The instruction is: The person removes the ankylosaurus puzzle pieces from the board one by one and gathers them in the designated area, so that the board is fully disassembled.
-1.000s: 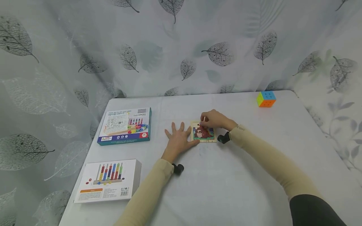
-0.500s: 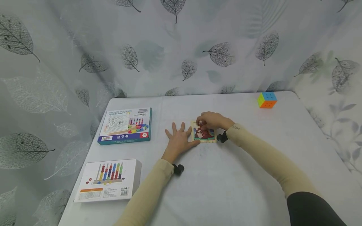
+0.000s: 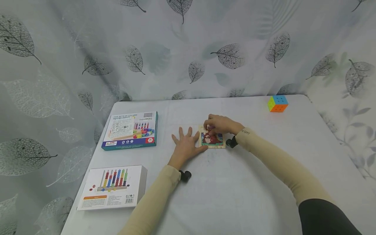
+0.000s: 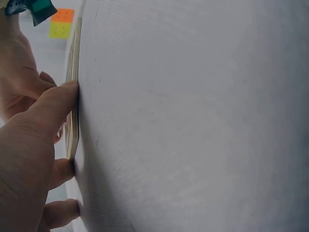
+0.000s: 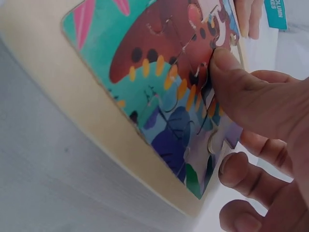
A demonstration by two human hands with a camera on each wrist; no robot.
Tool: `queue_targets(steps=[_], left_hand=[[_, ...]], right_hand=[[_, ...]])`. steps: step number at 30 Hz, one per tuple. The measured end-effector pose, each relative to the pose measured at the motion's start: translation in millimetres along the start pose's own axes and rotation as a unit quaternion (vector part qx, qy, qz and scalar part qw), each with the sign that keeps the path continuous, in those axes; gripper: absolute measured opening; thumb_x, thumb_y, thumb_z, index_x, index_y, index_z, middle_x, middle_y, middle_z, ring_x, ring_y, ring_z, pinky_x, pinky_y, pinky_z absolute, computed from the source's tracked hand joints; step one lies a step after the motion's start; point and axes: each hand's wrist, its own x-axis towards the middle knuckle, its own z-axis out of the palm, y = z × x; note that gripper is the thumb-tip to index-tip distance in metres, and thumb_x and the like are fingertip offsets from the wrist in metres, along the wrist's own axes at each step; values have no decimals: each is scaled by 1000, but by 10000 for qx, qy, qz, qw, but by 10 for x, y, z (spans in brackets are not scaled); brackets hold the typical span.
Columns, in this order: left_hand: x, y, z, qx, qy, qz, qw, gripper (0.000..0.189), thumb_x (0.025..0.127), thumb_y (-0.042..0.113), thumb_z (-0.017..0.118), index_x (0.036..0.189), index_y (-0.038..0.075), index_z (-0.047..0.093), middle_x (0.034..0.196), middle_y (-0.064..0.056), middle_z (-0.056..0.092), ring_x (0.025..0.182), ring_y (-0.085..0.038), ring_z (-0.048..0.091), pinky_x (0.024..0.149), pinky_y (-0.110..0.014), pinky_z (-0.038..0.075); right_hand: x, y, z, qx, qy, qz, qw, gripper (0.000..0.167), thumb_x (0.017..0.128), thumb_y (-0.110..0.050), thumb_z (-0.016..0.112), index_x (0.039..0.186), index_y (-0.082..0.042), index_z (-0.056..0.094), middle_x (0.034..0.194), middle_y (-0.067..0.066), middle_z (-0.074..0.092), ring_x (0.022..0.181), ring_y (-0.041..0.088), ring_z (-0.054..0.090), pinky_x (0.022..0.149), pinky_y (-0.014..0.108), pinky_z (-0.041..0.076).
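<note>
A small wooden jigsaw puzzle [image 3: 212,146] lies between my hands, with a brown animal picture inside a pale wooden frame [image 5: 87,106]. My left hand [image 3: 185,147] lies on the white cloth at its left, fingers spread; the thumb [image 4: 60,96] touches the frame's edge. My right hand [image 3: 221,124] is over the upper part of the picture. Its thumb and index finger pinch a puzzle piece [image 5: 233,135] that stands tilted at the picture's edge. The other fingers curl beside the frame, and part of the piece is hidden behind the thumb.
At the left lie a blue-green bead-set box [image 3: 129,130] and a white box [image 3: 113,187] with a picture of coloured beads on rods. A colourful puzzle cube [image 3: 277,103] stands near the table's back right corner. A leaf-patterned curtain [image 3: 164,71] hangs behind.
My right hand has shifted slightly left over the puzzle, its thumb and index finger still together at the upper part. The left hand keeps its place by the frame.
</note>
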Motion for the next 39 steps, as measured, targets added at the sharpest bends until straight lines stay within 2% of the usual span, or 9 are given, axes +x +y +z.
queue_targets(steps=[5, 9, 13, 18, 26, 32, 39], left_hand=[[7, 16, -3, -25, 3, 19, 10000, 83, 86, 77, 55, 152, 28, 45, 163, -15, 35, 150, -57, 18, 106, -83, 22], [17, 25, 1, -63, 29, 45, 10000, 82, 86, 76, 56, 152, 28, 46, 163, -15, 35, 150, -57, 18, 106, -83, 22], [37, 30, -10, -63, 40, 31, 10000, 82, 86, 76, 57, 152, 28, 46, 163, -14, 35, 150, -57, 18, 106, -83, 22], [37, 29, -3, 12, 3, 33, 10000, 84, 85, 77, 56, 152, 29, 45, 163, -14, 35, 150, -57, 18, 106, -83, 23], [10, 22, -15, -29, -13, 0, 10000, 84, 86, 76, 56, 153, 27, 45, 164, -15, 34, 150, -57, 17, 106, -83, 21], [4, 1, 1, -54, -56, -46, 10000, 85, 85, 77, 56, 153, 27, 45, 164, -15, 33, 150, -57, 16, 107, -83, 20], [3, -3, 9, -75, -9, -16, 10000, 84, 85, 76, 56, 152, 27, 45, 163, -15, 34, 150, -57, 17, 107, -84, 20]], right_hand=[[-20, -7, -16, 204, -7, -23, 9998, 24, 90, -25, 75, 112, -22, 66, 106, 6, 59, 95, 22, 56, 81, 42, 50], [-19, 33, -12, 498, -8, 32, 9988, 32, 91, -24, 75, 120, -19, 65, 109, 5, 65, 98, 22, 60, 86, 43, 51], [-43, 56, -58, 973, 13, 175, 9951, 34, 94, -18, 70, 128, -13, 62, 113, 10, 70, 93, 21, 65, 81, 38, 54], [-98, 105, -108, 1394, 149, 266, 9898, 30, 96, -17, 67, 125, -9, 64, 112, 12, 70, 89, 20, 66, 77, 35, 54], [-250, 289, -216, 1385, 662, 324, 9876, 24, 94, -24, 72, 111, -8, 67, 105, 12, 71, 88, 22, 64, 80, 39, 52], [-434, 458, -243, 1281, 595, 477, 9888, 12, 95, -22, 69, 100, -11, 71, 95, 7, 71, 83, 19, 59, 73, 33, 47], [-631, 745, -205, 1216, 388, 897, 9877, 11, 94, -20, 69, 100, -12, 72, 95, 7, 72, 83, 20, 56, 73, 30, 45]])
